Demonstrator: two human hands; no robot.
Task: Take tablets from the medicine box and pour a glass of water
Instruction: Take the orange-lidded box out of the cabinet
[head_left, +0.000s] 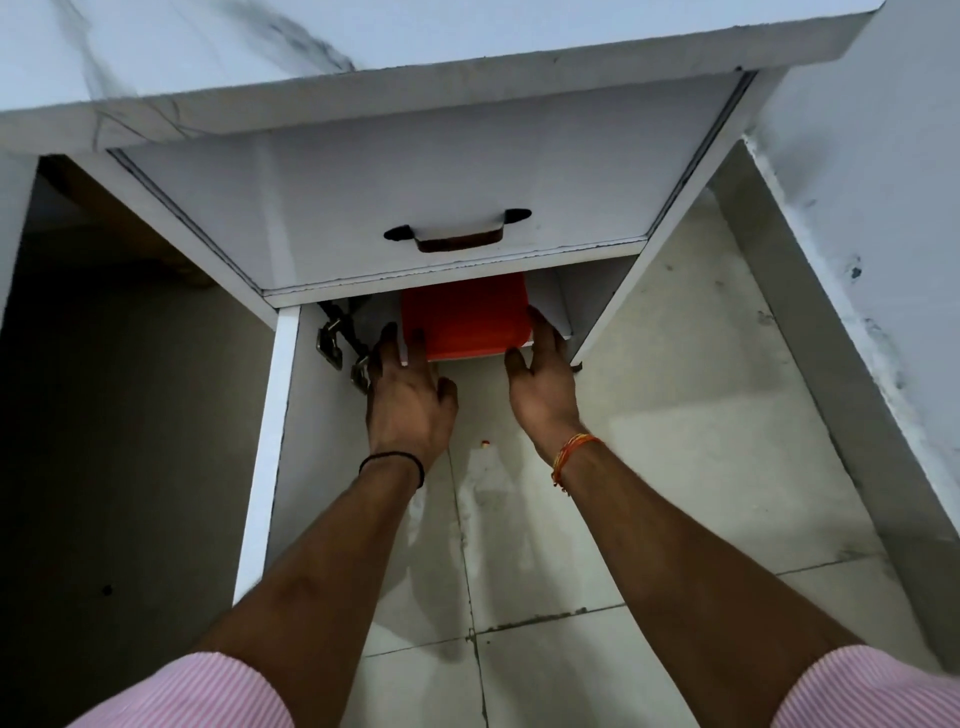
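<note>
A red medicine box (467, 317) sits on a white shelf under the drawer, partly hidden by the drawer's lower edge. My left hand (408, 389) grips its left side with the fingers spread along the edge. My right hand (540, 371) holds the right side, fingertips against the box's corner. Both arms reach in from below. No tablets or glass are in view.
A white drawer (415, 208) with a dark handle (457, 231) is above the box, under a marble-patterned counter (260, 62). An open cabinet door (265, 467) with metal hinges (332, 343) stands at left. Tiled floor (623, 467) lies below, a wall at right.
</note>
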